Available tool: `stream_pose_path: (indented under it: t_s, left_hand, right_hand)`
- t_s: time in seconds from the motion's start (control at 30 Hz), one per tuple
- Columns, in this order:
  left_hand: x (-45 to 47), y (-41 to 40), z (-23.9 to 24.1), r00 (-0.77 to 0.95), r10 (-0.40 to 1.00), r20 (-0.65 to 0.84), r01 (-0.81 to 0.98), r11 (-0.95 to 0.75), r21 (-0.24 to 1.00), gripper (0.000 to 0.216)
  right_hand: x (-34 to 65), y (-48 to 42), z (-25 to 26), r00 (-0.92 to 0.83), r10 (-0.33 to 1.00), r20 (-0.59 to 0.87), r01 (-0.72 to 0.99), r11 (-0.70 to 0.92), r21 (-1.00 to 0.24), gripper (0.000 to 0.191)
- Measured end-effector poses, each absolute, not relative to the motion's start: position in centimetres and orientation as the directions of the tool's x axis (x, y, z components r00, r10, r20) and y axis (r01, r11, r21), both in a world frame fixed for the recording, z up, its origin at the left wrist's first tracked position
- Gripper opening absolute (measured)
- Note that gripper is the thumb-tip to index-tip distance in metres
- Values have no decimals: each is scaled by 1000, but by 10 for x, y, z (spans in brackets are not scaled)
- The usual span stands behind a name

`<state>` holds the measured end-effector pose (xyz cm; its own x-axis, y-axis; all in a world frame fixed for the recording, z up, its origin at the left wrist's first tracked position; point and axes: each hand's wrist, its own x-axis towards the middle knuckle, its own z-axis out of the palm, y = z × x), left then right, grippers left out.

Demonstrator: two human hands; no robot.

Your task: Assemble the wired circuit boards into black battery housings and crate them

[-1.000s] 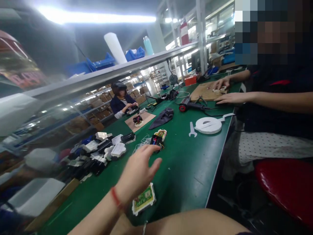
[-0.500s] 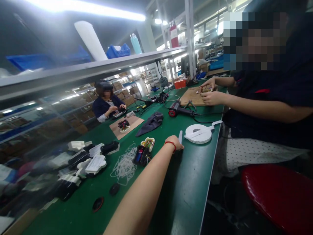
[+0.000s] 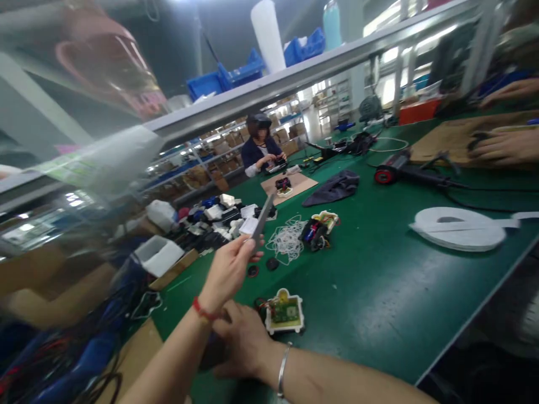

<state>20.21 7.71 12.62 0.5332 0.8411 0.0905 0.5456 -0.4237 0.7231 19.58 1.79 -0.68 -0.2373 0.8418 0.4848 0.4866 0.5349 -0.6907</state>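
Note:
My left hand (image 3: pixel 229 266), with a red cord at the wrist, pinches a thin, flat grey strip (image 3: pixel 263 217) that points up and away over the table. Just below it, my right hand (image 3: pixel 244 339), wearing a silver bangle, curls around a dark housing (image 3: pixel 214 349), mostly hidden by the hand and my left forearm. Beside the right hand lies a white-framed cover with a green circuit board (image 3: pixel 287 313); red and dark wires run from it toward the housing.
Farther off lie an opened black unit (image 3: pixel 315 233), a tangle of white cord (image 3: pixel 288 241) and a heap of housings (image 3: pixel 223 219). At right are a white tape roll (image 3: pixel 458 235), a heat gun (image 3: pixel 391 168) and a co-worker's hands (image 3: pixel 511 146). Another person sits opposite.
My left hand has drawn back from beside the tape roll, bringing the strip with it. The view has turned left, and my right hand, the dark housing and the circuit board cover are now in sight.

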Motion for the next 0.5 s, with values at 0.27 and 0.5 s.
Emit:
stream_pose_path:
  t_s: [0.27, 0.5]
  left_hand:
    - [-42, -14, 130, -63, 985, -161, 426, 172, 888, 50]
    - [-66, -42, 90, 93, 901, -424, 369, 365, 855, 44]
  right_hand:
    - [183, 13, -7, -92, 915, 394, 396, 397, -828, 67]
    - [173, 10, -4, -120, 876, 467, 389, 474, -790, 66]
